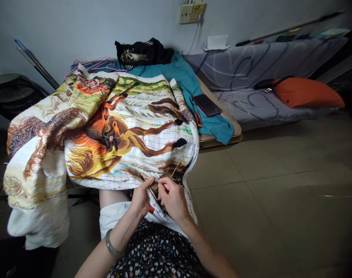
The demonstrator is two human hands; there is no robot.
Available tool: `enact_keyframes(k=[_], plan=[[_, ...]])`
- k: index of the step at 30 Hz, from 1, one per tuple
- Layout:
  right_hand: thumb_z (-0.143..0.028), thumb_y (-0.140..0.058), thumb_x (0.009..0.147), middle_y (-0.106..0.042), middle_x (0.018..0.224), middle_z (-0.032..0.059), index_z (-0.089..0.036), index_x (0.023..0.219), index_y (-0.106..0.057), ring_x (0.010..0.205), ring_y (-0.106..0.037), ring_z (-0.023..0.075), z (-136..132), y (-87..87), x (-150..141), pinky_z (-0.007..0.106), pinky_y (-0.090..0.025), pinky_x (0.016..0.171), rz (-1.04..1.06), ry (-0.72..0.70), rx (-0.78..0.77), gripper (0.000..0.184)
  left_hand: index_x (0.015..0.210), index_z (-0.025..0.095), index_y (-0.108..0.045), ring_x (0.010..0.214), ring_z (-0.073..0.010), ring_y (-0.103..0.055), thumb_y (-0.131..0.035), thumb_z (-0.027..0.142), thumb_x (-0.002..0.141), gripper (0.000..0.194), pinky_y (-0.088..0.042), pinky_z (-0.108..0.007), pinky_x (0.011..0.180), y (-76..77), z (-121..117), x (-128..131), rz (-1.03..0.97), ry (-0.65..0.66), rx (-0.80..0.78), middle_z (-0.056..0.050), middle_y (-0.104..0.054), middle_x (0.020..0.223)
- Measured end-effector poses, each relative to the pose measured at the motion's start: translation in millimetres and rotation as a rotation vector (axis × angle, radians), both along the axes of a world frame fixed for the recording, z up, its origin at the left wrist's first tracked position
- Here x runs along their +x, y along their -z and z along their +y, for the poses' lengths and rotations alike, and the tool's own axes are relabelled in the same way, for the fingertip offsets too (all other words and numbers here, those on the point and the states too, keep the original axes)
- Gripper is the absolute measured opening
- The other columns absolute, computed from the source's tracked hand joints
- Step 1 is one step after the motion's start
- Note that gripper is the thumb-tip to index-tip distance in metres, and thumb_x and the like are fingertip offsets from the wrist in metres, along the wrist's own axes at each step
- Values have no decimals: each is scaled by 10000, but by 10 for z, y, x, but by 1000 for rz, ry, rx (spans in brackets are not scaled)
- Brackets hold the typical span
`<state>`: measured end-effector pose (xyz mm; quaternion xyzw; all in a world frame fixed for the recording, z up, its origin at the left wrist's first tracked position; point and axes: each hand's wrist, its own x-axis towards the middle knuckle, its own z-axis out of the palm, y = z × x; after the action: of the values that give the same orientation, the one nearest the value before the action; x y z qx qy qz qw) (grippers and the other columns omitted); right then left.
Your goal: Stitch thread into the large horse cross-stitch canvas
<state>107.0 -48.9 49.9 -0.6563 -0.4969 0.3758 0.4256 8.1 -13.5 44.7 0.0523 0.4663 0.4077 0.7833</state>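
Note:
A large cross-stitch cloth (106,127) with orange, brown and green horse figures on a white grid lies bunched over my lap and a support in front of me. My left hand (141,199) pinches the cloth's near edge between thumb and fingers. My right hand (172,199) sits right beside it, fingers closed in a pinch at the same edge, with pale thread strands (177,166) rising from it; whether it holds a needle is too small to tell. A bangle circles my left wrist.
A low bench with a teal towel (190,83) carries a dark phone (207,105), small scissors (198,119) and a black bag (141,52). A mattress with an orange pillow (306,93) lies at right. Tiled floor spreads to the right. A dark chair stands at left.

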Motion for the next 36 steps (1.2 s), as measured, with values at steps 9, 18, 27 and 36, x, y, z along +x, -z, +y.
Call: enact_keyframes(k=[9,18,27,36], plan=[[-260,-532,778,-619,661,15,-177,715,-567,537,-562,130,-6,128,-27,203,-453,464,137,34,-10,110,672,127,-599,441,-116,-518,-762,198,532,226,-428,-260,490,83,26,11,90,-60,7,15,-584,519],[-245,-532,782,-572,596,0,-167,710,-564,499,-532,121,-1,203,-76,205,-441,455,203,84,5,110,663,107,-613,504,-102,-522,-756,180,521,215,-402,-236,509,118,26,13,108,-95,72,3,-609,575],[-258,-553,768,-574,592,4,-153,715,-580,493,-539,123,4,179,-79,201,-448,433,288,107,-31,121,656,119,-585,441,-105,-509,-760,224,548,230,-404,-245,473,71,8,-3,60,-27,25,8,-587,528],[-241,-534,788,-593,643,-10,-180,912,-529,528,-565,127,108,107,-37,221,-473,514,218,100,34,139,702,113,-613,478,-128,-556,-758,234,581,224,-462,-270,536,36,-6,-9,-48,-4,7,-15,-621,555]])
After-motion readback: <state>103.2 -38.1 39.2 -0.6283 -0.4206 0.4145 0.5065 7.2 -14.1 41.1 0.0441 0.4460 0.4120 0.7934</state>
